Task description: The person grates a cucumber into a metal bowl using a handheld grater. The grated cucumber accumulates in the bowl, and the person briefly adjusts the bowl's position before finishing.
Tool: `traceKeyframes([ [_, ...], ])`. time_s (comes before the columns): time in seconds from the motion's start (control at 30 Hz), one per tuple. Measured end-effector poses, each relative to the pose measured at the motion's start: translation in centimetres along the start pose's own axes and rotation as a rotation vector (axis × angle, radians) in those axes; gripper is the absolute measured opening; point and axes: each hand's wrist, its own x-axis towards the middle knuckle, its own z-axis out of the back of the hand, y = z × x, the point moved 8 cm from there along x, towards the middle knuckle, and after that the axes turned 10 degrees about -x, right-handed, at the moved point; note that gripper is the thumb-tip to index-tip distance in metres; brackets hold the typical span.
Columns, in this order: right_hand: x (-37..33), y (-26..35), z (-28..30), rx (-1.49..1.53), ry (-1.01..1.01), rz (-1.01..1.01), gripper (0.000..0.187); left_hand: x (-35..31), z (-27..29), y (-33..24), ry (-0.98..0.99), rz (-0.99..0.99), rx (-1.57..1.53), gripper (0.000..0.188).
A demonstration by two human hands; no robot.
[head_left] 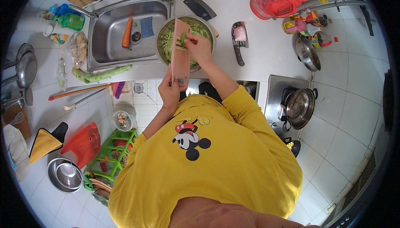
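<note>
A board grater [180, 59] stands over the mixing bowl [213, 42], running roughly from 12 to 6 o'clock across it; whether it rests on the rim cannot be made out. The step in hand looks to be shredding: the right hand [198, 48], reaching in from about 4 o'clock, pinches a small green vegetable piece [183, 39] against the slotted section, while the left hand [168, 92], just past 6 o'clock, grips the grater's near end. The next move calls for a steady hold by the left hand and short strokes by the right, with fingertips kept clear of the blades, since the piece is now little more than a stub. The grater is a long, narrow, pale pinkish-tan board, tilted over the bowl, with rows of slots in its upper half. Pale green shreds [166, 40] spread thickly beneath it. Around the bowl on the bench [260, 63], a cleaver [200, 7] lies at 1 o'clock and a dark-bladed knife [238, 54] at 3, a pink chunk of meat [239, 33] on its blade. At 9 o'clock, the sink [98, 40] holds a carrot [127, 33] and a blue sponge [146, 27]; a long green vegetable strip [102, 75] lies along its front at 8.
</note>
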Motion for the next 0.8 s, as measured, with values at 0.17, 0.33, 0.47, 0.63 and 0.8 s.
traceKeyframes([
  [0.17,2.6,-0.4,1.0,0.046,-0.069,0.039,0.027,-0.3,-0.2,0.4,0.01,0.045,-0.016,0.052],
  [0.33,0.8,-1.5,0.4,0.169,0.132,0.01,0.031,0.4,0.4,0.2,-0.035,0.005,-0.061,0.052],
  [0.47,-4.1,-1.8,-1.2,0.225,0.332,-0.098,0.031,0.8,0.6,0.7,-0.076,0.048,-0.076,0.053],
  [0.63,-5.2,-1.1,-0.9,0.184,0.212,-0.06,0.027,0.8,-0.1,0.5,-0.048,0.019,-0.103,0.054],
  [0.8,-4.7,-1.6,-0.8,0.142,0.156,-0.094,0.027,0.9,-0.1,0.6,-0.029,0.001,-0.008,0.054],
])
